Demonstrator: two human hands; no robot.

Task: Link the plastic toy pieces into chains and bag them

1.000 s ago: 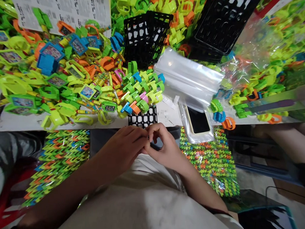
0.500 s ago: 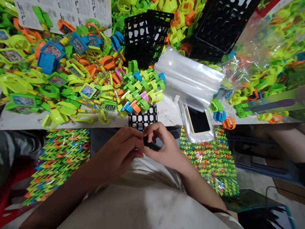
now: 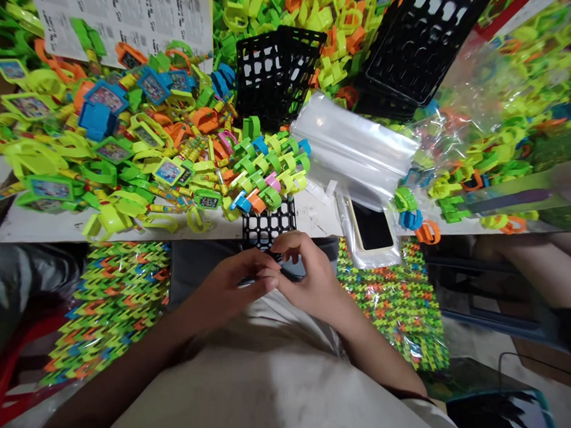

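Observation:
My left hand [image 3: 236, 284] and my right hand [image 3: 314, 280] meet in front of the table edge, over my lap. Thumbs and fingers are bent, with the tips together; anything between them is too small or hidden to name. Just beyond my fingers, a black plastic grid tray [image 3: 269, 224] overhangs the edge. On its far part sit rows of small plastic ring-like pieces [image 3: 268, 166] in green, yellow, blue, orange and pink. A heap of toy watches [image 3: 114, 149], with picture faces and bright straps, lies to the left.
Clear plastic bags [image 3: 356, 151] lie right of the tray, beside a phone [image 3: 372, 223] in a clear sleeve. Black grid trays [image 3: 408, 50] stand behind. Filled bags of coloured pieces [image 3: 114, 301] hang below the edge. Another person's arm [image 3: 536, 263] shows at right.
My left hand has turned and dropped slightly, its thumb now showing against the right fingertips. My right hand stays nearly in place. The whole view has shifted slightly.

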